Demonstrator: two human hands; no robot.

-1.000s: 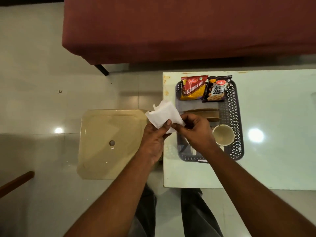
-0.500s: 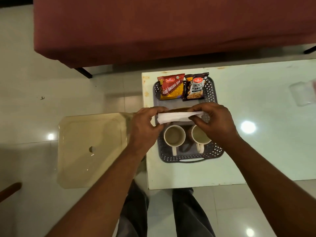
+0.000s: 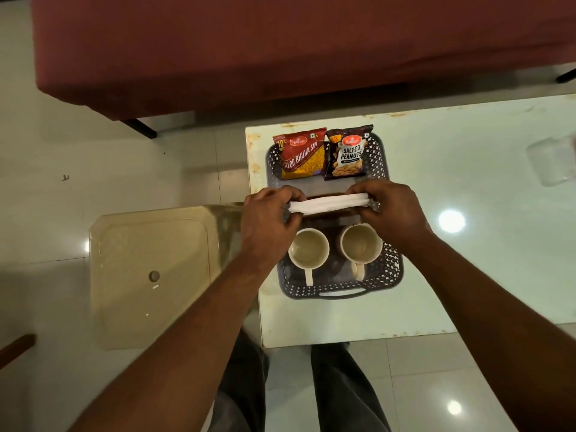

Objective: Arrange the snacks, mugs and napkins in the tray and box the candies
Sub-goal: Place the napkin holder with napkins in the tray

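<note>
A dark perforated tray sits on the pale glass table. At its far end lie a red Aloo Bhujia Sev packet and a dark Salted Peanuts packet. Two cream mugs stand at its near end, handles toward me. My left hand and my right hand each pinch one end of a folded white napkin stack, held edge-up over a brown holder in the tray's middle, mostly hidden.
A beige plastic stool stands left of the table. A maroon sofa runs along the far side. A clear plastic container lies blurred at the table's right edge. My legs are below the table's near edge.
The napkin went from loose and crumpled left of the tray to a folded stack stretched between both hands over the tray's middle. Both mugs came into view.
</note>
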